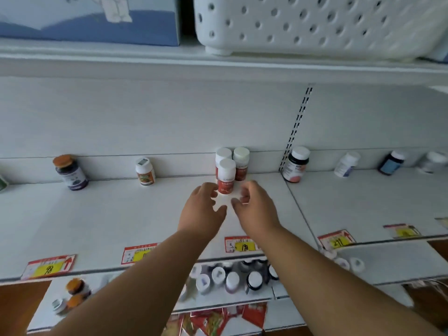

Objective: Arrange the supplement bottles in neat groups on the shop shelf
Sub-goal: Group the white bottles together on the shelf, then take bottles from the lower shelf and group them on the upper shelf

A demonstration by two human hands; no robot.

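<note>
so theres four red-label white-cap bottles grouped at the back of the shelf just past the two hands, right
Not quite: the head view shows three red-label bottles grouped there, not four, two behind and one in front. The rest holds: they have white caps and stand at the back of the shelf, just past the left hand and right hand.

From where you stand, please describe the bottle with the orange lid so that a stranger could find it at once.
Start at the long white middle shelf and follow its back wall toward the left end. There the bottle with the orange lid stands alone, left of the small white bottle with an orange label. It is the only one on this shelf with an orange lid, and its body is dark purple.
</note>
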